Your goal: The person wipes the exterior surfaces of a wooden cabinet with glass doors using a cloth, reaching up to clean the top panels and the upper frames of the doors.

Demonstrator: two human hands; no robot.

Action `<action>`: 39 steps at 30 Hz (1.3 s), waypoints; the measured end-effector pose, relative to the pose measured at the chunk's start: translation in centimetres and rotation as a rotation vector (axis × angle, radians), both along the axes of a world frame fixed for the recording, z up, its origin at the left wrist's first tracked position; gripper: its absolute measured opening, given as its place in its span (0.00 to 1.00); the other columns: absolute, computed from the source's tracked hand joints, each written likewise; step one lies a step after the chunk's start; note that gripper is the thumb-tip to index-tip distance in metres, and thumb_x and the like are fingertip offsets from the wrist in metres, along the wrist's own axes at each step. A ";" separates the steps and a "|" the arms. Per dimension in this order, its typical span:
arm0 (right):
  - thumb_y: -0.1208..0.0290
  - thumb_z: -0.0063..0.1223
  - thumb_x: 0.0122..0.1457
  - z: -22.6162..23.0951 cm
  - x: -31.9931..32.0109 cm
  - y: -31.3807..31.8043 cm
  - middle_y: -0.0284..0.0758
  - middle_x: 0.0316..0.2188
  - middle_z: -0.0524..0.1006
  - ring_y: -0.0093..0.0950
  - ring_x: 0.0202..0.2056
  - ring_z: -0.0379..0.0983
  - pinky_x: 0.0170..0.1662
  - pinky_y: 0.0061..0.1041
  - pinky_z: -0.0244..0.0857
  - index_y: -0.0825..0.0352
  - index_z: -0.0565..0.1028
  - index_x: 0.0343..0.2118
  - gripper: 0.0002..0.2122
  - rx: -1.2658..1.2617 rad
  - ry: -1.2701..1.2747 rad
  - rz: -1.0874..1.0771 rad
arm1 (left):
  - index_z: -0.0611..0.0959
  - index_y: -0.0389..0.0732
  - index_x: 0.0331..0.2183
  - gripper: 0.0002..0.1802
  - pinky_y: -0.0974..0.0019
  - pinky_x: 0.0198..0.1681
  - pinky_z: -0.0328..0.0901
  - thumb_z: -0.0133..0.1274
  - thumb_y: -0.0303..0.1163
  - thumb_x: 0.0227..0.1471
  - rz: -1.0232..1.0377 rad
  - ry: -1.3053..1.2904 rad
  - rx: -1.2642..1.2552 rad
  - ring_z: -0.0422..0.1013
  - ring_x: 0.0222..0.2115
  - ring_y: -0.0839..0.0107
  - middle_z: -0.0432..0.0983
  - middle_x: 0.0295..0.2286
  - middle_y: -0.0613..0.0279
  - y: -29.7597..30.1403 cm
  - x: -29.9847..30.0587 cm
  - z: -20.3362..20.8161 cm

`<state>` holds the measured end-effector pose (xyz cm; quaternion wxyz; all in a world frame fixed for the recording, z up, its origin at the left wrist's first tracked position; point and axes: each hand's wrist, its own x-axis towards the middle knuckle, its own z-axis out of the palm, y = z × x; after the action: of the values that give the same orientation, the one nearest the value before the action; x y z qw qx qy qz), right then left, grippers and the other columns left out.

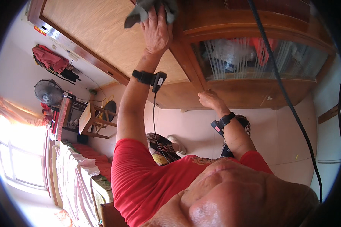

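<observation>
My left hand (157,34) is raised high at the upper middle, its fingers stretched over a grey cloth (135,16). The cloth is bunched beneath them against a wooden cabinet (102,34), near the edge of a pale wood panel. Lower down and to the right, my right hand (211,99) is at the cabinet's lower front, below the frame of a glass door (238,56). Its fingers are curled in, and whether they grip anything is hidden. Each wrist wears a black strap with a small dark device.
A black cable (278,72) runs down the right side. At left are a fan (48,92), a wooden stool (91,120), clothes hanging on the wall (51,60), and a bed rail or chair back draped with pale cloth (74,170) near a bright window (21,151).
</observation>
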<state>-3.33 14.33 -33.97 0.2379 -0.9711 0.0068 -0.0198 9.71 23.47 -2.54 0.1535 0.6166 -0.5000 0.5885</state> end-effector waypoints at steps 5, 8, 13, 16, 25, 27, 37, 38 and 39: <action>0.72 0.44 0.55 0.6 -0.5 0.3 0.45 0.34 0.80 0.43 0.40 0.76 0.43 0.41 0.70 0.66 0.77 0.31 0.08 -0.026 -0.027 0.005 | 0.62 0.44 0.62 0.40 0.37 0.60 0.46 0.56 0.29 0.47 -0.034 -0.050 0.162 0.50 0.59 0.33 0.51 0.61 0.43 1.1 1.1 0.5; 0.72 0.45 0.55 0.0 -0.3 0.1 0.45 0.34 0.80 0.44 0.39 0.76 0.43 0.41 0.69 0.66 0.77 0.31 0.08 -0.007 -0.032 -0.001 | 0.66 0.43 0.59 0.36 0.40 0.59 0.50 0.55 0.28 0.47 -0.001 0.020 0.169 0.52 0.58 0.33 0.53 0.60 0.43 0.4 0.4 2.9; 0.75 0.43 0.53 0.5 -0.3 0.4 0.42 0.36 0.80 0.42 0.38 0.78 0.41 0.41 0.70 0.65 0.78 0.25 0.09 -0.001 -0.042 -0.004 | 0.71 0.45 0.56 0.30 0.34 0.59 0.47 0.54 0.30 0.49 0.127 -0.071 -0.002 0.50 0.60 0.36 0.51 0.62 0.45 -1.3 -3.2 7.3; 0.75 0.43 0.52 -2.9 1.6 -0.3 0.44 0.35 0.80 0.44 0.38 0.77 0.40 0.41 0.70 0.66 0.79 0.26 0.09 -0.217 0.017 0.075 | 0.69 0.46 0.57 0.32 0.32 0.58 0.46 0.54 0.32 0.50 0.132 -0.043 -0.072 0.48 0.61 0.38 0.49 0.62 0.45 -2.9 -3.8 8.2; 0.71 0.46 0.55 -3.4 1.9 -0.4 0.43 0.37 0.80 0.42 0.40 0.77 0.42 0.41 0.69 0.65 0.79 0.32 0.09 -0.103 0.042 0.109 | 0.64 0.44 0.60 0.39 0.43 0.56 0.58 0.56 0.27 0.46 0.131 0.195 0.170 0.55 0.56 0.32 0.57 0.58 0.42 -1.6 -2.9 -2.8; 0.70 0.47 0.55 -3.8 1.7 -0.2 0.41 0.36 0.80 0.42 0.39 0.77 0.41 0.42 0.69 0.64 0.78 0.31 0.07 -0.108 0.014 0.090 | 0.67 0.44 0.58 0.36 0.44 0.52 0.62 0.56 0.28 0.46 0.086 0.088 0.179 0.60 0.53 0.37 0.59 0.57 0.43 -0.4 -1.0 -4.6; 0.75 0.42 0.54 -1.6 0.5 -0.3 0.43 0.36 0.80 0.41 0.41 0.77 0.43 0.41 0.69 0.65 0.78 0.30 0.10 0.021 -0.060 0.029 | 0.72 0.29 0.51 0.25 0.44 0.60 0.52 0.51 0.24 0.49 -0.115 -0.129 -0.081 0.59 0.55 0.37 0.62 0.55 0.34 5.5 1.2 6.2; 0.75 0.42 0.54 -2.2 0.6 -0.6 0.43 0.36 0.80 0.41 0.41 0.77 0.43 0.41 0.69 0.65 0.78 0.30 0.10 0.018 -0.058 0.027 | 0.71 0.30 0.52 0.26 0.44 0.60 0.51 0.51 0.24 0.50 -0.163 -0.161 -0.046 0.58 0.56 0.37 0.61 0.55 0.34 4.5 0.9 8.1; 0.74 0.44 0.53 -3.0 1.0 -0.8 0.44 0.32 0.79 0.43 0.39 0.77 0.42 0.41 0.69 0.65 0.78 0.29 0.08 0.014 -0.087 0.013 | 0.70 0.31 0.53 0.26 0.44 0.61 0.51 0.51 0.24 0.50 -0.208 -0.197 -0.007 0.57 0.56 0.37 0.60 0.56 0.34 3.8 0.9 9.3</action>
<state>-2.31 13.52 -36.93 0.2446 -0.9677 -0.0097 -0.0602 10.66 27.30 6.75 0.1660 0.5004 -0.5716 0.6288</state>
